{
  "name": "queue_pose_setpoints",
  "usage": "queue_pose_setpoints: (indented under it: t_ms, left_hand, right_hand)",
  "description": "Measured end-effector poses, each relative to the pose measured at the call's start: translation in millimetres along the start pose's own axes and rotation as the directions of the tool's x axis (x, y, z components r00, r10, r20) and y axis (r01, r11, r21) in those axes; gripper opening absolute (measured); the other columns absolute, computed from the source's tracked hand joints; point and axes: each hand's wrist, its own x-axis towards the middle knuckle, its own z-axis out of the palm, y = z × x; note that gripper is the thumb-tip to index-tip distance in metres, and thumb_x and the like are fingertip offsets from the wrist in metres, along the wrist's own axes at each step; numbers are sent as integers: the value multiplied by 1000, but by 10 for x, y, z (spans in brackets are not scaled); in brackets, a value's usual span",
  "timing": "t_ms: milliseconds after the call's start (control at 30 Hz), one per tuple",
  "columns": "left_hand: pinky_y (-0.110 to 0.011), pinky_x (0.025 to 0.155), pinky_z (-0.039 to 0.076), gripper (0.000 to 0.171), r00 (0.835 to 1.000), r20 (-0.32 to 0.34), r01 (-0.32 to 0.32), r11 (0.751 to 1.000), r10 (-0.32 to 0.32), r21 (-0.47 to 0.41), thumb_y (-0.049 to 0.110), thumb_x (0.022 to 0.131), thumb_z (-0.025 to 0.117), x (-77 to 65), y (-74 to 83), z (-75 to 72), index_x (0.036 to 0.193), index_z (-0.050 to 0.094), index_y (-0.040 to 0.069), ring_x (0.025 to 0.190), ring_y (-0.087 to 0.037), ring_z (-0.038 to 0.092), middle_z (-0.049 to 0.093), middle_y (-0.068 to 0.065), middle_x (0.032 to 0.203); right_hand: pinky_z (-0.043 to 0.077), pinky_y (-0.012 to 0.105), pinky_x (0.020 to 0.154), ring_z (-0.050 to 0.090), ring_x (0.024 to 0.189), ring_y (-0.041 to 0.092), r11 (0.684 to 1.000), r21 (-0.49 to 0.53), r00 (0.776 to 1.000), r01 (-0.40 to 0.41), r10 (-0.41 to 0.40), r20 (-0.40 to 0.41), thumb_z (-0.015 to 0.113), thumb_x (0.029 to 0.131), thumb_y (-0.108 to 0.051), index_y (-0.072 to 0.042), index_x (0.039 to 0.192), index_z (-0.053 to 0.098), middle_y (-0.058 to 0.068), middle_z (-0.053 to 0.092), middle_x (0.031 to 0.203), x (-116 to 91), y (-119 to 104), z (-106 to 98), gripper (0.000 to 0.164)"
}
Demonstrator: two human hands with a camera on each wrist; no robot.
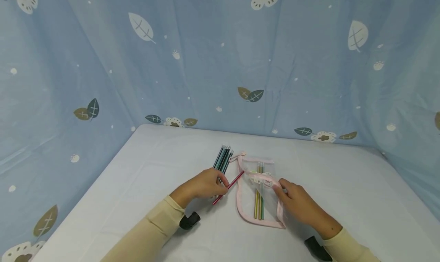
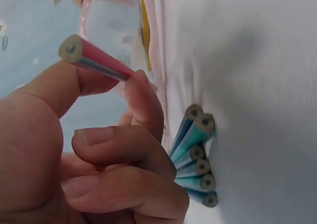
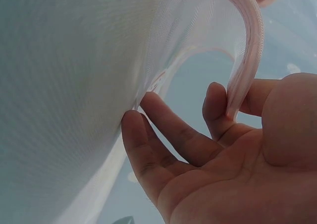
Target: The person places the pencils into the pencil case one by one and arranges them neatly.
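Between thumb and fingertips my left hand (image 1: 209, 183) pinches a red pencil (image 1: 237, 177), tilted, its upper end at the pink edge of a see-through mesh pouch (image 1: 240, 206). In the left wrist view the flat end of the red pencil (image 2: 74, 49) faces the camera. My right hand (image 1: 300, 201) pinches the pouch's pink-trimmed opening edge (image 3: 247, 60) between thumb and forefinger and lifts it. Inside the pouch lie several pencils (image 1: 259, 204), yellow and green among them. Beside the left hand rests a bundle of dark blue and teal pencils (image 1: 223, 157).
A white-covered table (image 1: 144, 155) bears everything. Blue patterned cloth (image 1: 206, 63) hangs behind it and at both sides. Black straps with mounts (image 1: 190, 220) sit at both wrists. The pouch's zipper pull (image 1: 243, 154) lies at its upper left corner.
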Motion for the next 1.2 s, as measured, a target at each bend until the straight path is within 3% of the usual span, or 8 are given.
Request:
queue_pose_setpoints:
  t_ms: [400, 800, 1200]
  left_hand:
    - [-26, 50, 40, 10, 999, -43, -31, 1000, 31, 0, 15, 88, 71, 39, 34, 131, 97, 73, 12, 54, -10, 49, 60, 4, 62]
    - [-28, 56, 45, 11, 995, -83, -49, 999, 49, 7, 18, 87, 73, 109, 155, 259, 96, 73, 13, 62, -11, 55, 64, 2, 72]
    - [-26, 56, 43, 12, 994, -99, -45, 998, 49, 43, 17, 86, 74, 244, 265, 407, 96, 75, 9, 61, -10, 52, 62, 4, 69]
  right_hand:
    - [36, 23, 49, 41, 56, 8, 1000, -24, 1000, 10, -10, -6, 50, 106, -28, -10, 99, 54, -2, 41, 67, -10, 13, -1, 19]
    - [37, 24, 49, 46, 59, 10, 1000, -14, 1000, -4, 4, -12, 50, 106, -31, -9, 106, 55, -2, 46, 70, -21, 10, -11, 22]
    - [35, 22, 46, 41, 54, 7, 999, -46, 999, 11, -13, -53, 48, 107, -24, -9, 95, 50, -2, 42, 67, -31, 0, -37, 19]
